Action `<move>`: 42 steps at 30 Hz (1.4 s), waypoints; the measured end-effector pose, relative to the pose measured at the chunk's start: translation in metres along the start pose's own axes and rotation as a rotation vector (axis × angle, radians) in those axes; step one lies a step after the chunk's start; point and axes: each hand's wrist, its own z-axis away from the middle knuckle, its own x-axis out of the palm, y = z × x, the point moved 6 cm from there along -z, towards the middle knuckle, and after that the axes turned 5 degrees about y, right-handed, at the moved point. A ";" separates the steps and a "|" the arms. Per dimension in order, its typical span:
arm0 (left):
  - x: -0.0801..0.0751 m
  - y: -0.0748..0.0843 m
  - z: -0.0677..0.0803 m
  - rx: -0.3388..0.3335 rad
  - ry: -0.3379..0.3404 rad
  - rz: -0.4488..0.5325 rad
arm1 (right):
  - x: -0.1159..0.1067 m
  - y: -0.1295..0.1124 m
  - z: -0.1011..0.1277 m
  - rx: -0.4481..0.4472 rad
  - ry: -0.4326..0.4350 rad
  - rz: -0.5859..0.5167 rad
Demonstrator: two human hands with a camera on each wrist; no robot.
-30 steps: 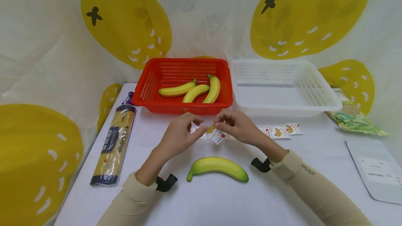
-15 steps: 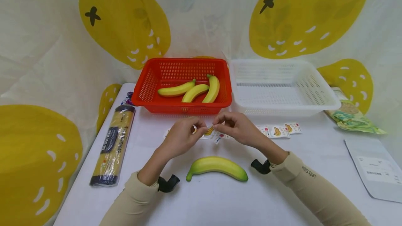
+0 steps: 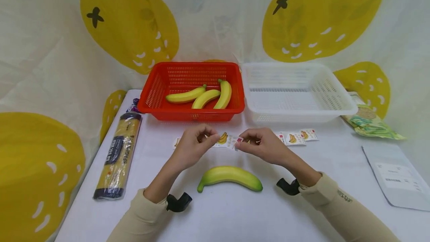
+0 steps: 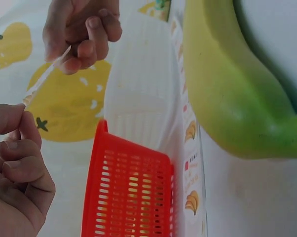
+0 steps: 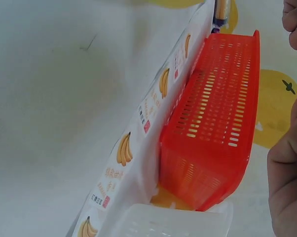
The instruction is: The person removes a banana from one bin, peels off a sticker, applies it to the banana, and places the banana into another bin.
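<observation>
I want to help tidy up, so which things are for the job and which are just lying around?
Probably for the job:
label pinched by left hand and right hand
label row
front banana
red basket and its three bananas
white basket

Probably just lying about:
spaghetti
purple packet
green bag
grey pouch

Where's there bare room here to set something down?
The near tabletop is bare, below the loose banana, between left sleeve and right sleeve; so is the patch between right sleeve and pale pouch. The white basket looks empty. In front of it and the red basket it's crowded: left hand and right hand pinch a label near the label row.
</observation>
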 end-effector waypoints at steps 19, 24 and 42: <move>0.023 -0.031 0.024 -0.186 -0.070 0.005 | 0.018 0.004 0.028 0.030 -0.055 0.129; 0.032 -0.044 0.033 -0.181 -0.105 -0.118 | 0.031 0.016 0.037 0.071 -0.108 0.183; 0.047 -0.050 0.042 -0.012 -0.098 -0.370 | 0.048 0.023 0.044 0.022 -0.048 0.360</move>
